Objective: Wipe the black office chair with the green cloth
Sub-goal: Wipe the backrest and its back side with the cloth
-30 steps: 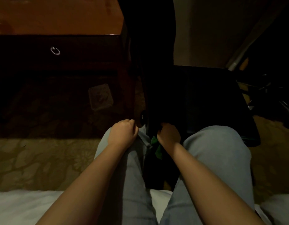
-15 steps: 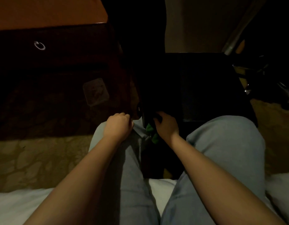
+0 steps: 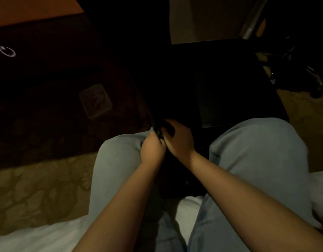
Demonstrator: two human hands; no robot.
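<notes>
Both hands have bunched together since a moment ago: left hand (image 3: 153, 150) now touches right hand (image 3: 178, 140), and the green cloth that peeked out under the right palm is hidden. The right fingers (image 3: 175, 124) wrap a dark edge of the black office chair (image 3: 220, 79); the left fingers (image 3: 153, 137) are clenched against it, can't tell if they grip anything. I'd flatten the cloth under the palm, use long strokes, steady with the left. Far left of the fingers the drawer (image 3: 48, 57) is closed, contents unseen.

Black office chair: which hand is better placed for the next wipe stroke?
Right, likely. The right hand lies over the black office chair edge, seat ahead; the left hand grips that edge, bracing. No green cloth visible.
</notes>
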